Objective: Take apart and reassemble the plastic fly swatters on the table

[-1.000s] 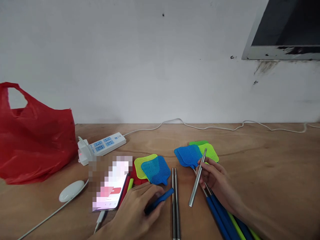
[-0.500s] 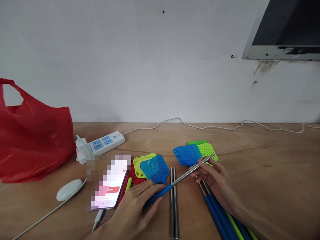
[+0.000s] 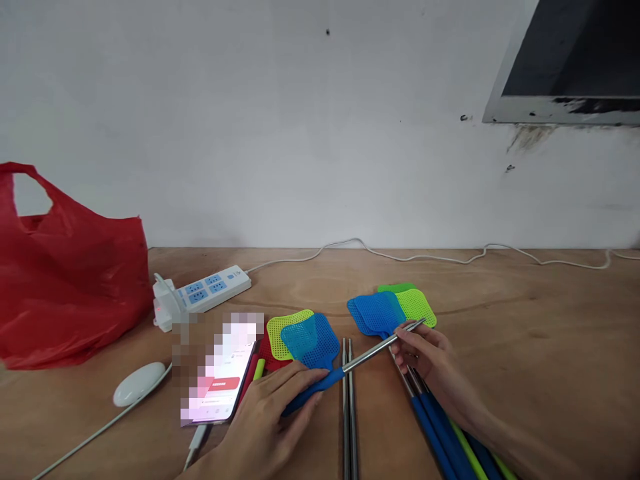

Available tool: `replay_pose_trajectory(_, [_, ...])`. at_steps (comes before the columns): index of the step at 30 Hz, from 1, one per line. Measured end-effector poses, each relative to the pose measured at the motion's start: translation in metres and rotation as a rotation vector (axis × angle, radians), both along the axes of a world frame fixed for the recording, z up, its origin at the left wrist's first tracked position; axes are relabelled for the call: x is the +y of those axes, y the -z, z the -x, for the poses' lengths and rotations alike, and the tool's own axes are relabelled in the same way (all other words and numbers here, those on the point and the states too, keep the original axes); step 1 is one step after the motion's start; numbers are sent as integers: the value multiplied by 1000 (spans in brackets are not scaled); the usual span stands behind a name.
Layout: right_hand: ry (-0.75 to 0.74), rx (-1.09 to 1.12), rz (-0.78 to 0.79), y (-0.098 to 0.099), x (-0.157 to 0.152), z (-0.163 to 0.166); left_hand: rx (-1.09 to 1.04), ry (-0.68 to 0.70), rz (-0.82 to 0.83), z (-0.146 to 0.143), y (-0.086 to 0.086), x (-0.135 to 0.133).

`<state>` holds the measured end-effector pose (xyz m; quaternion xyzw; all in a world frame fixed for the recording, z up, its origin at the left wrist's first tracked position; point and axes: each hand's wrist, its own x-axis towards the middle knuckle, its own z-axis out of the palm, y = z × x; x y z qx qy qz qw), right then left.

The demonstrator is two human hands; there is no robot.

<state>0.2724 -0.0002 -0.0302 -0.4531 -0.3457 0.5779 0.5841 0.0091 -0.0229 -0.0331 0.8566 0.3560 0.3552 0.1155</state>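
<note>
Rod point(image 3: 370, 353) has swung to meet blue handle point(image 3: 330, 382), prob. joined now; L hand point(image 3: 267, 410) grips handle, R hand point(image 3: 429, 355) pinches rod.

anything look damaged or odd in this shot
Yes, at upper right: the pale frame has ragged dark patches along its bottom, and a brownish smudge marks the wall beneath, which looks like wear. On the table, nothing looks spilled; the blue-handled rod looks straight.

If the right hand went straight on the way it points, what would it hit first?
Most likely the blue mesh heads, just ahead of the right hand in the picture. Depth is hard to judge, though, so it might pass above them.
</note>
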Motion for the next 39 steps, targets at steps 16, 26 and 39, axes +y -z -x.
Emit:
replay_pose_trajectory(16, [-166,27,-25,-10,-3,-3,-23,-80,202,-1,7,-2])
replay_pose_trajectory(26, [-486,-58,-58,2,-17,10,-56,12,214,-2,18,-4])
replay_pose_trajectory(39, [-86,-1,-6,2,-8,3,382,-117,36,2,0,11])
